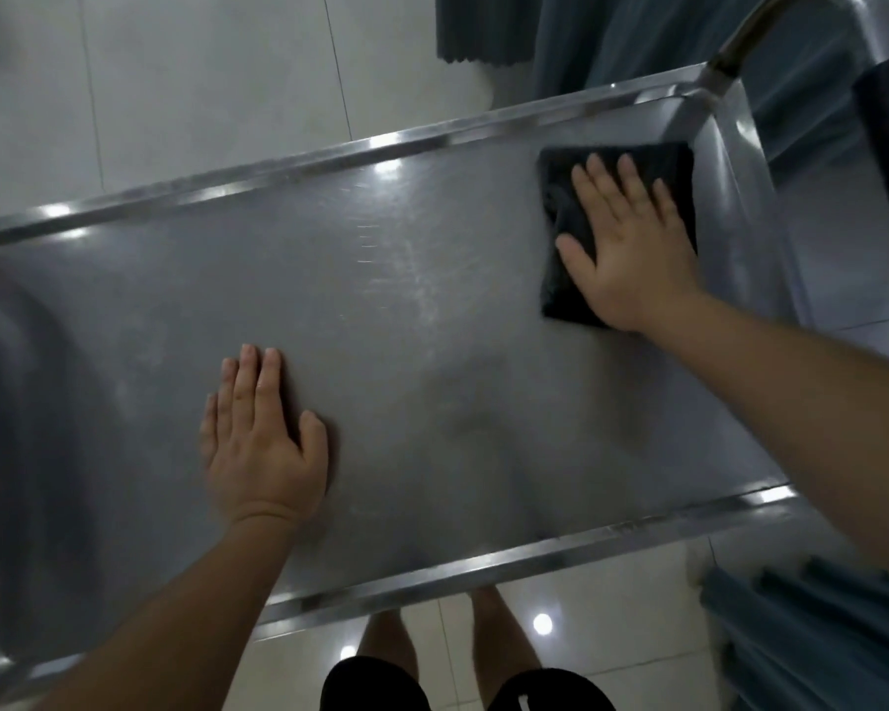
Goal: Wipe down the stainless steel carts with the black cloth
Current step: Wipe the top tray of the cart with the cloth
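The stainless steel cart top fills the head view, a flat tray with a raised rim. A folded black cloth lies flat near the cart's far right corner. My right hand presses on the cloth with straight, spread fingers and covers most of it. My left hand rests flat on the bare steel at the near left, fingers straight and together, holding nothing.
A curved metal handle rises from the cart's far right corner. Blue-grey curtains hang beyond the cart, and more blue fabric is at the lower right. Pale floor tiles surround the cart; my legs stand by its near edge.
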The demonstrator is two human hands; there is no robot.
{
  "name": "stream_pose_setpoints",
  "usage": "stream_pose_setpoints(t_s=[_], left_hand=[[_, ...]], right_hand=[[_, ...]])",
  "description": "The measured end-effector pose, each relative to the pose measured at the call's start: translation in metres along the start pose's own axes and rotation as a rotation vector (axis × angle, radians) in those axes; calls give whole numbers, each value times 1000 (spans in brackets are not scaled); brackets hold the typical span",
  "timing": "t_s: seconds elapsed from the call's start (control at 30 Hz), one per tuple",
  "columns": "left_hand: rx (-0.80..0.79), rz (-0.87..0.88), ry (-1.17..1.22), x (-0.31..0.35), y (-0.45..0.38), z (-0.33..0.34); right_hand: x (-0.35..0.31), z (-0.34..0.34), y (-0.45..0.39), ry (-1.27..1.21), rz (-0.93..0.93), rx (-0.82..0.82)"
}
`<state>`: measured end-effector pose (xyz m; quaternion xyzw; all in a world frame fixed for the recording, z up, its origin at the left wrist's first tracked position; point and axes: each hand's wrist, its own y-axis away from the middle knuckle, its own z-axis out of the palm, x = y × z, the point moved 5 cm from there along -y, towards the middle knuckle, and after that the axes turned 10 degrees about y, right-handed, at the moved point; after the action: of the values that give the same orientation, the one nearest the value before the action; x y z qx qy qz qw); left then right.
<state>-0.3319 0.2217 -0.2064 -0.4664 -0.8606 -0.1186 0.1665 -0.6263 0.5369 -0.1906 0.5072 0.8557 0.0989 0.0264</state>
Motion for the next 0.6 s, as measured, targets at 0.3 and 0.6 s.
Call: stream_pose_setpoints(t_s=[0.3,0.6], left_hand=[[-15,-9,24,8,2,-5],[-11,0,7,6,1,-2]], right_hand=[[-38,46,203,47,-116,-28],[-58,39,182,73,-202,-37]])
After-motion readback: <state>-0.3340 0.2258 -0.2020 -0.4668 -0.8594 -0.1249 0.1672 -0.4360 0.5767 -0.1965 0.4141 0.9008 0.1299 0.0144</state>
